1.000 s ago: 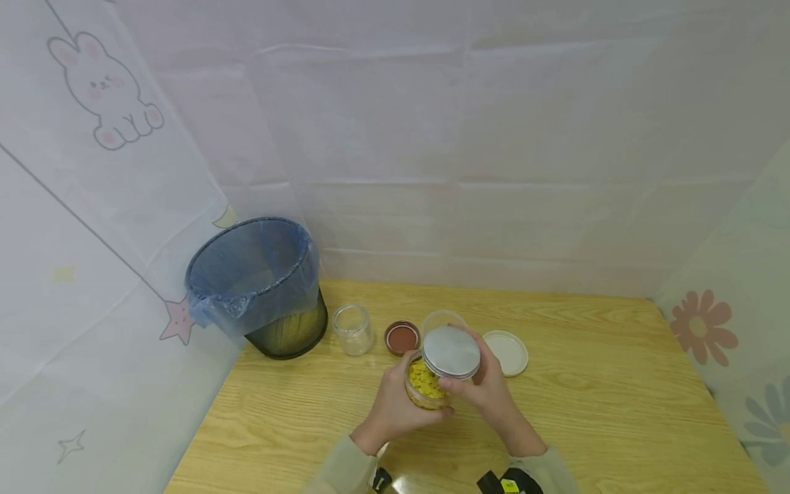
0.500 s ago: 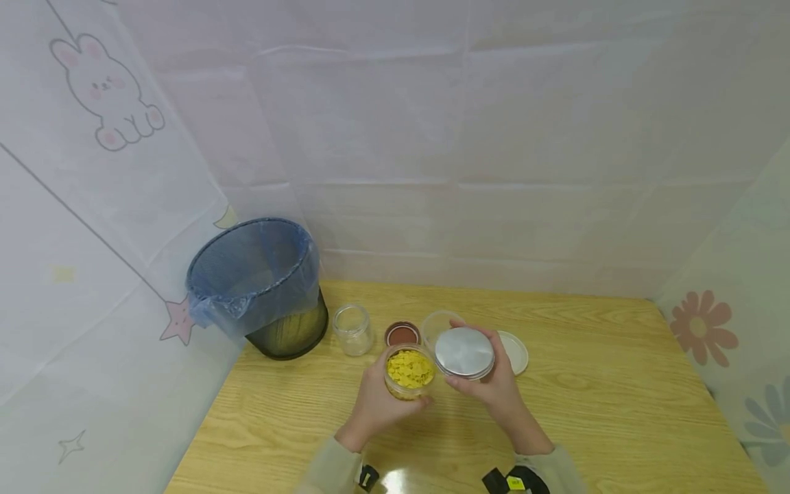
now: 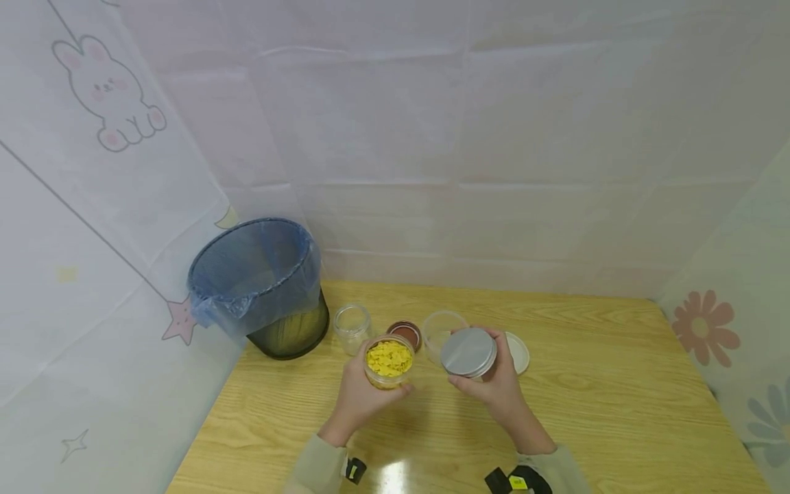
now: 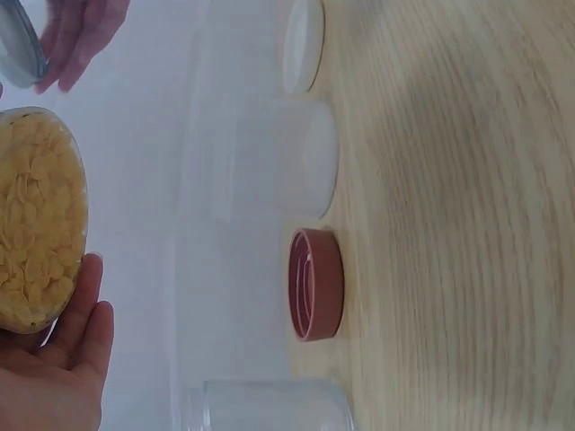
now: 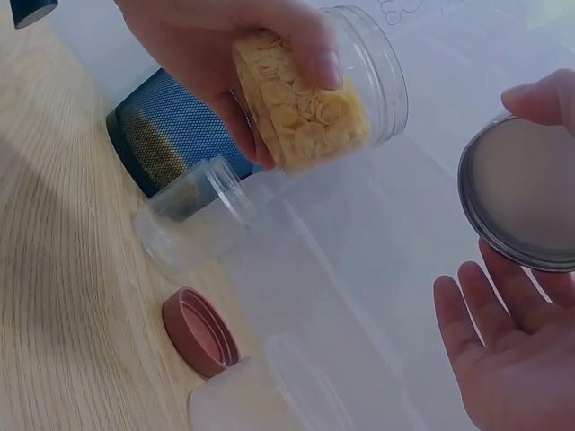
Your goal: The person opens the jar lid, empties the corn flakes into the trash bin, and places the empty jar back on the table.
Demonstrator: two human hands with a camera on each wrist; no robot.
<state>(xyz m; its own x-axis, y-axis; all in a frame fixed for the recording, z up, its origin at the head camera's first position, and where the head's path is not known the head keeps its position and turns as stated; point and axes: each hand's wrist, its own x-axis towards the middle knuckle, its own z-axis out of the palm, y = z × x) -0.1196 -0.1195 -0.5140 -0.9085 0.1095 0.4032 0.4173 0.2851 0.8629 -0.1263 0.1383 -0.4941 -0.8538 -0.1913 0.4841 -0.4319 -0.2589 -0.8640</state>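
My left hand holds a clear jar, its fingers and thumb round the side. Yellow flakes fill much of the jar, whose mouth is uncovered and tilted in the right wrist view. To the right, my right hand grips a silver screw lid by its edge, top side up in the head view. The right wrist view shows the lid's pale underside. A gap separates the lid from the jar, and both are held above the table.
A black mesh bin with a blue liner stands at the left. Along the table behind my hands are an open clear jar, a reddish-brown lid, a clear tub and a white lid.
The silver lid has come away from above the jar and moved right with my right hand. My left hand has carried the jar leftward, toward the other clear jar.
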